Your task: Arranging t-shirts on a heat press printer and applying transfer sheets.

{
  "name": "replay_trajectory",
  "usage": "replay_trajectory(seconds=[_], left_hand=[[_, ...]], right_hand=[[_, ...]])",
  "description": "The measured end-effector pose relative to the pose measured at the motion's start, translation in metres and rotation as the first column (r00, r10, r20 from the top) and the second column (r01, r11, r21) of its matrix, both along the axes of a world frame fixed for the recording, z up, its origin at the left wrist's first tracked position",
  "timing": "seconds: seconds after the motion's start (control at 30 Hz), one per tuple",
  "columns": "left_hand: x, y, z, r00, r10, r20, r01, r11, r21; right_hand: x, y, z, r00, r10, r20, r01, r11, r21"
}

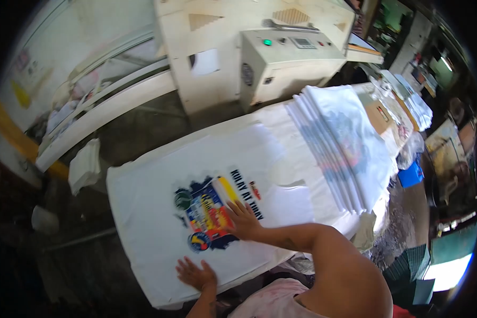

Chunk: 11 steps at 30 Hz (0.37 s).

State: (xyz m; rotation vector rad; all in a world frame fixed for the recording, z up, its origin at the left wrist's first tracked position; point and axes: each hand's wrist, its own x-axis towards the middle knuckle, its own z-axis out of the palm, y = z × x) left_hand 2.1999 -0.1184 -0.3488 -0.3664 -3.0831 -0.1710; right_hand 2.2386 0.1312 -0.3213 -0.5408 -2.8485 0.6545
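Observation:
A white shirt (153,212) lies spread over a long table covered in white cloth (297,143). Its middle carries a colourful print (204,204) with dark blue, yellow, red and orange patches and dark lettering. My right hand (243,220) rests palm down on the print's right-hand part, fingers spread. Lower down, my left hand (197,274) lies flat on the plain fabric near the table's front edge, its fingers also apart. Neither hand holds anything. To the right, a stack of folded white printed shirts (350,151) overlaps in layers; its prints look blurred.
Behind the table stands a cream machine with a control box (291,63), a green button (267,42) and a wrench (289,26) on top. White cloth (85,167) hangs at the left. A cardboard piece (379,114), plastic bags (411,151) and a blue box (411,174) sit at the right end.

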Motion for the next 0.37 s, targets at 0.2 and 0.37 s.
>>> replay_trajectory(seconds=[0.2,0.37], left_hand=[[-0.011,-0.005,0.02,0.928,-0.27,0.256,0.212,0.949,0.232],[-0.066,-0.142,0.006,0.598,-0.697,0.396,0.274,0.642,0.716]], right_hand=[[0.128,-0.002,-0.057,0.802,-0.575,-0.158,0.569,0.657,0.495],[0.073,-0.116,-0.013,0.73,-0.683,-0.005,0.678,0.723,0.13]])
